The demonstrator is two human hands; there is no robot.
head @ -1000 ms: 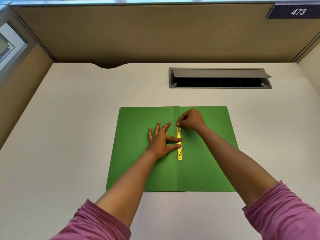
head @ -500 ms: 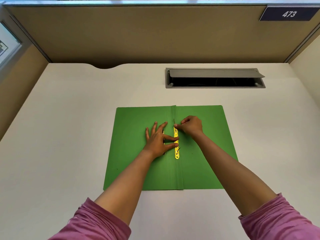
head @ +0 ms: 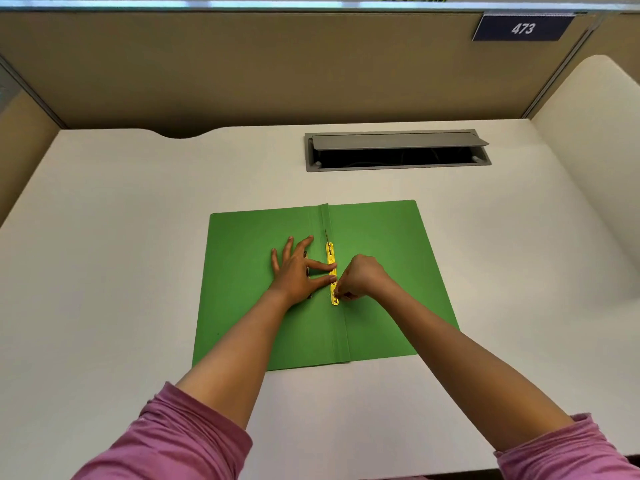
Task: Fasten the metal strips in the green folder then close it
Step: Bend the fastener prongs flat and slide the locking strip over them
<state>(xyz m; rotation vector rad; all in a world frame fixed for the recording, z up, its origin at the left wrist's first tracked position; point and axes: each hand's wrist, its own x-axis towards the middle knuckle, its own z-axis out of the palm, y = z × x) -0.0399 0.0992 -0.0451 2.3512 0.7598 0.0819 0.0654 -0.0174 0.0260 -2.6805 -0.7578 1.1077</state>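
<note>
The green folder (head: 384, 271) lies open and flat on the white desk (head: 121, 271). A yellow metal fastener bar (head: 330, 252) runs along its spine fold. A thin metal strip (head: 326, 234) pokes out past the bar's far end. My left hand (head: 298, 270) lies flat on the left cover with fingers spread, thumb and forefinger pressing on the bar's middle. My right hand (head: 360, 278) is curled at the bar's near end, fingertips pinching there; what they pinch is hidden.
A grey cable hatch (head: 396, 150) with its lid raised is set into the desk behind the folder. Tan partition walls (head: 242, 71) close off the back and sides. A sign reading 473 (head: 523, 28) hangs at top right.
My right hand moved from the far end of the yellow bar down to its near end. My left hand stayed pressed on the bar. The view shifted slightly.
</note>
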